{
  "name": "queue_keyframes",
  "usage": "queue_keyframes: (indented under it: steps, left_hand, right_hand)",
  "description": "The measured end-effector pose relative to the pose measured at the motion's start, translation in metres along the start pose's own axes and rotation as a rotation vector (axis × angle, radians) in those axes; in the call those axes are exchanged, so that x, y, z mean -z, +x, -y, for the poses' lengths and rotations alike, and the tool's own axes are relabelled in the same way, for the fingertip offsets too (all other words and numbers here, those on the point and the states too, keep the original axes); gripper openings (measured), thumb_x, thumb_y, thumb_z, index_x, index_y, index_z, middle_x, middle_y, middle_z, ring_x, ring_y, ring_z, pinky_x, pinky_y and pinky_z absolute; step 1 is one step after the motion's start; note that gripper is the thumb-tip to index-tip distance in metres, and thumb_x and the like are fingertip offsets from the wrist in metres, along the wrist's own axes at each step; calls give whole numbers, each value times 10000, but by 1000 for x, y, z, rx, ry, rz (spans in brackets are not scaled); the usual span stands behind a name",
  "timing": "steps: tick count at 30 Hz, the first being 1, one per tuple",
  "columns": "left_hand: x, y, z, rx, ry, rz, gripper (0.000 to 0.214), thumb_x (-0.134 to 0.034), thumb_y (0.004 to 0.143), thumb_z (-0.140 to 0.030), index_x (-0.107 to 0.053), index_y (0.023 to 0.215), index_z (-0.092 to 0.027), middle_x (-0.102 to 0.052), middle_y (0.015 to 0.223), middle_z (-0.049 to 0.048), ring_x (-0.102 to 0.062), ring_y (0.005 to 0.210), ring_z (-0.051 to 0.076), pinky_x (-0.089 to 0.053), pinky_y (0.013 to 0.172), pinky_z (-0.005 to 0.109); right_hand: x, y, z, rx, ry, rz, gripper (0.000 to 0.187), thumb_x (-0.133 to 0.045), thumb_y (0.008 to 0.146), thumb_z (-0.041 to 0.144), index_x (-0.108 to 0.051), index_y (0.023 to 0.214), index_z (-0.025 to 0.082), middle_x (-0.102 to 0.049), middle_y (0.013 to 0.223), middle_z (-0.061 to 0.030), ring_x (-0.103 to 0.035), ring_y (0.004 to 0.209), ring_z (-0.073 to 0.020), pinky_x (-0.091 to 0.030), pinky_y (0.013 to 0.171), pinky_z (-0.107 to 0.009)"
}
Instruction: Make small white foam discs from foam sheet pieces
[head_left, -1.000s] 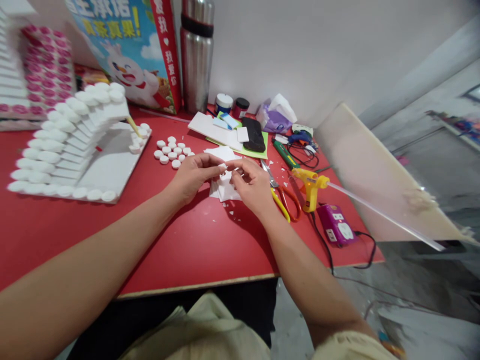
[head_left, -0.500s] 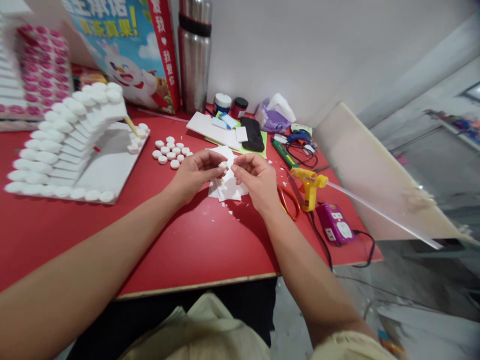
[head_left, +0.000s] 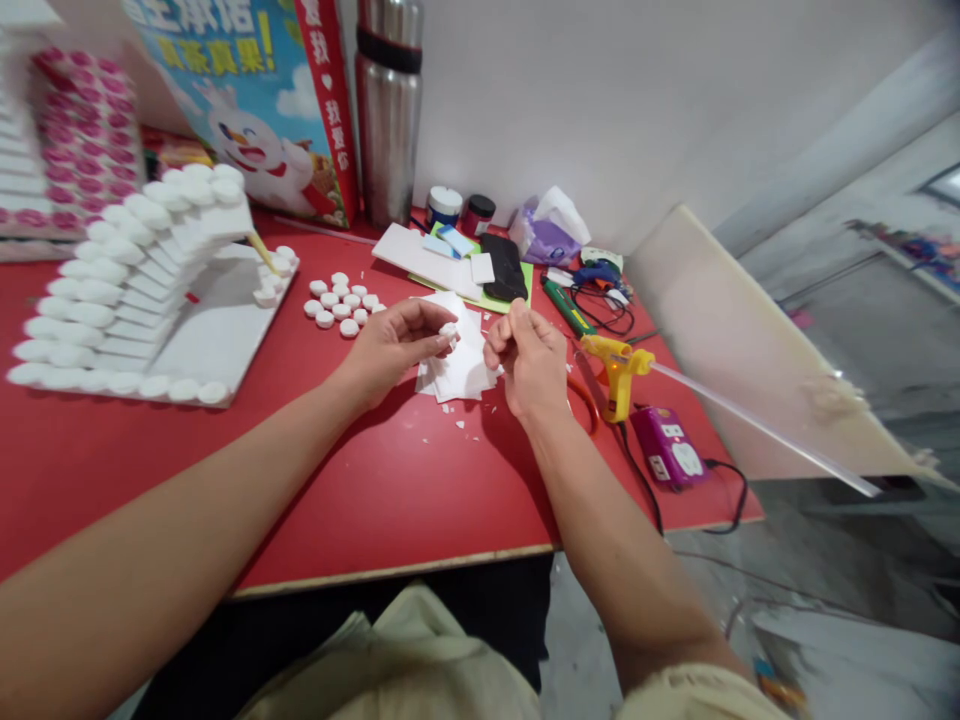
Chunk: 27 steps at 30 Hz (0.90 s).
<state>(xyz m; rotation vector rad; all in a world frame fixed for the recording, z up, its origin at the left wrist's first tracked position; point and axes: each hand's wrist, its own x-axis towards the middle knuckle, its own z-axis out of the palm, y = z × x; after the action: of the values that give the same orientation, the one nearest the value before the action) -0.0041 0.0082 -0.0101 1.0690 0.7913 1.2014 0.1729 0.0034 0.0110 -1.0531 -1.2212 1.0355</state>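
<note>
red tabletop (head_left: 420,500) below, left hand (head_left: 390,345) pinches white piece (head_left: 449,332) near right hand (head_left: 531,360).

On the table (head_left: 405,500), the stepped model (head_left: 142,280) stands at the left with the printed bag (head_left: 277,120) behind it, the flask (head_left: 390,130) just right of that, and a cluster of discs (head_left: 342,300) between model and left hand (head_left: 397,345). Loose papers (head_left: 461,375) lie between the left hand, a small piece (head_left: 448,333) in its fingertips, and the right hand (head_left: 531,360), with a flat board (head_left: 420,260) beyond and two jars (head_left: 444,207) behind it. Right of the right hand is the glue gun (head_left: 619,375), the socket box (head_left: 675,450) nearer the table's right edge
</note>
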Motion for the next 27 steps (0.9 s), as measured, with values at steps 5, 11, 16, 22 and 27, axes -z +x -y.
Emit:
queue_keyframes:
  steps: [5,11,16,22,27]
  left_hand:
    - [-3,-1,-4,14,36,22,352,-926,708,-351,-740,932,-153,-728,844,40,-647,705,139,-522,703,287]
    - [-3,-1,-4,-2,48,-18,324,-932,682,-326,-726,863,-154,-705,797,21,-625,696,131,-504,690,273]
    - [3,1,1,12,-29,-40,295,-935,674,-270,-728,854,-161,-730,850,35,-640,743,129,-505,722,266]
    - [1,2,2,47,-92,-17,300,-921,655,-219,-766,906,-164,-716,843,22,-632,715,115,-523,723,272]
    - [0,1,-1,108,-220,7,313,-943,622,-185,-794,896,-157,-723,840,9,-661,728,99,-557,745,255]
  right_hand:
    - [2,-1,-4,-16,-29,11,610,-650,917,698,-404,593,243,-435,513,64,-403,401,-78,-349,411,-254]
    - [3,0,-6,74,-155,50,258,-741,889,464,-639,885,227,-668,755,29,-606,611,-105,-511,594,-254]
    - [22,-11,21,212,-613,-105,337,-697,939,439,-609,698,222,-601,611,27,-552,574,-134,-482,636,-301]
    - [65,-44,52,159,-1268,-25,141,-596,941,255,-653,1051,189,-740,1001,-125,-694,887,-282,-531,827,-413]
    - [78,-58,49,-155,-1698,303,431,-569,896,145,-588,1312,35,-685,1156,-288,-682,1085,-431,-518,911,-503]
